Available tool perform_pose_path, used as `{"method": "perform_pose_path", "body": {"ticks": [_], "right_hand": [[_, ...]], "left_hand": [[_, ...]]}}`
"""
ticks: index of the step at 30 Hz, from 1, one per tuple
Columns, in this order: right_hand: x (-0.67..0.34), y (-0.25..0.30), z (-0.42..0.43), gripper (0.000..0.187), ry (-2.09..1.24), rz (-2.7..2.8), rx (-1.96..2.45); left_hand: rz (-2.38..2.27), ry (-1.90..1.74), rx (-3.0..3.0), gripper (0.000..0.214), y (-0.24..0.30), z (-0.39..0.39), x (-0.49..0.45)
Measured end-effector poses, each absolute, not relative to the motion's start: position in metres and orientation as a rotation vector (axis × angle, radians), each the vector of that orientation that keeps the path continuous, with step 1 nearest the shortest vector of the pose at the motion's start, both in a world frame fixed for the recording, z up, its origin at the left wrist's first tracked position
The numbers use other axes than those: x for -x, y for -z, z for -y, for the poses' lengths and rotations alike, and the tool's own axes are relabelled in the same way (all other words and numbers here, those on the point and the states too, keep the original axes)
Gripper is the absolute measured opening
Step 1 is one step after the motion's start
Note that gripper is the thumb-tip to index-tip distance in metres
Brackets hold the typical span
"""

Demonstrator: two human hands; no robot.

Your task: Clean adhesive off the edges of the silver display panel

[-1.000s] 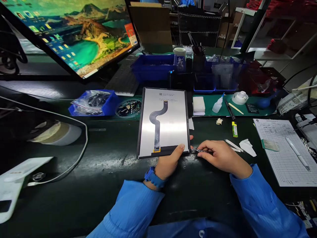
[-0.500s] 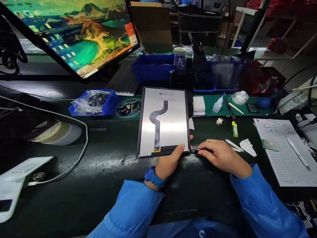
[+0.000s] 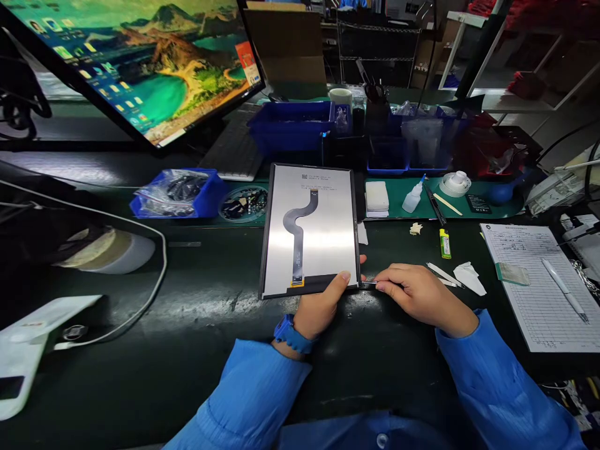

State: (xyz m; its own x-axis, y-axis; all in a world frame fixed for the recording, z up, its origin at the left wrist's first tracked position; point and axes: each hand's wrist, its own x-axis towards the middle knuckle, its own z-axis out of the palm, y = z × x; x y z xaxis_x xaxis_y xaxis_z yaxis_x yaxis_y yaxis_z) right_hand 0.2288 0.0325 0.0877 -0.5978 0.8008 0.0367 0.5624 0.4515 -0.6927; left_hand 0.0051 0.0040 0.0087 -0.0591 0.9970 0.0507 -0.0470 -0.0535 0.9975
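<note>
A silvery display panel (image 3: 323, 237) with a dark flex cable down its middle lies flat on the dark bench. My left hand (image 3: 323, 306) grips its near right corner, thumb on top. Just right of that corner, my right hand (image 3: 417, 290) is closed around thin metal tweezers (image 3: 371, 283), whose tip points at the panel's edge. Both arms wear blue sleeves, and a blue watch sits on my left wrist.
A big monitor (image 3: 140, 69) leans at the back left. Blue bins (image 3: 290, 125) stand behind the panel, and one with bags (image 3: 175, 194) to its left. A glue bottle (image 3: 412, 199), lighter (image 3: 444, 244), paper scraps (image 3: 466, 278) and a form with a pen (image 3: 544, 281) lie to the right.
My right hand has drawn the tweezers slightly nearer the panel's corner. The left hand and the panel have stayed put.
</note>
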Motion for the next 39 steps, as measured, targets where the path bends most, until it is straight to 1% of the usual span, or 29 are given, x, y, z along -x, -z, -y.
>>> {"method": "perform_pose_path", "body": {"ticks": [4, 6, 8, 13, 16, 18, 21, 25, 28, 30, 32, 36, 39], "right_hand": [[-0.2283, -0.0890, -0.0308, 0.017, -1.047, 2.272, 1.306], [-0.2285, -0.0889, -0.0306, 0.016, -1.040, 2.264, 1.317], [-0.2289, -0.0885, -0.0311, 0.011, -0.981, 2.298, 1.242], [-0.2293, -0.0879, -0.0316, 0.022, -0.913, 2.358, 1.167], [-0.2290, -0.0874, -0.0303, 0.015, -1.013, 2.303, 1.258], [-0.2291, -0.0867, -0.0299, 0.016, -1.061, 2.269, 1.319], [-0.2298, -0.0852, -0.0309, 0.009, -1.009, 2.301, 1.249], [-0.2302, -0.0843, -0.0323, 0.018, -0.904, 2.375, 1.146], [-0.2293, -0.0852, -0.0312, 0.021, -0.928, 2.367, 1.170], [-0.2287, -0.0860, -0.0300, 0.015, -0.990, 2.323, 1.234], [-0.2287, -0.0862, -0.0293, 0.014, -1.043, 2.282, 1.299], [-0.2302, -0.0843, -0.0308, 0.008, -1.003, 2.308, 1.275], [-0.2307, -0.0822, -0.0330, 0.015, -0.926, 2.375, 1.213]], "left_hand": [[-1.165, -1.291, -1.128, 0.057, -0.0100, -0.0046, -0.0040], [-1.163, -1.295, -1.112, 0.058, -0.0102, -0.0045, -0.0043], [-1.158, -1.311, -1.089, 0.058, -0.0106, -0.0042, -0.0050], [-1.144, -1.314, -1.103, 0.055, -0.0126, -0.0039, -0.0052], [-1.140, -1.308, -1.108, 0.053, -0.0134, -0.0040, -0.0038], [-1.155, -1.293, -1.112, 0.055, -0.0132, -0.0040, -0.0032], [-1.170, -1.288, -1.108, 0.058, -0.0122, -0.0038, -0.0038], [-1.165, -1.310, -1.098, 0.060, -0.0111, -0.0037, -0.0057], [-1.168, -1.307, -1.108, 0.057, -0.0102, -0.0039, -0.0056], [-1.162, -1.306, -1.101, 0.053, -0.0098, -0.0041, -0.0049], [-1.151, -1.308, -1.099, 0.050, -0.0100, -0.0045, -0.0042], [-1.114, -1.283, -1.111, 0.043, -0.0138, -0.0053, -0.0036], [-1.081, -1.261, -1.095, 0.040, -0.0170, -0.0055, -0.0037]]}}
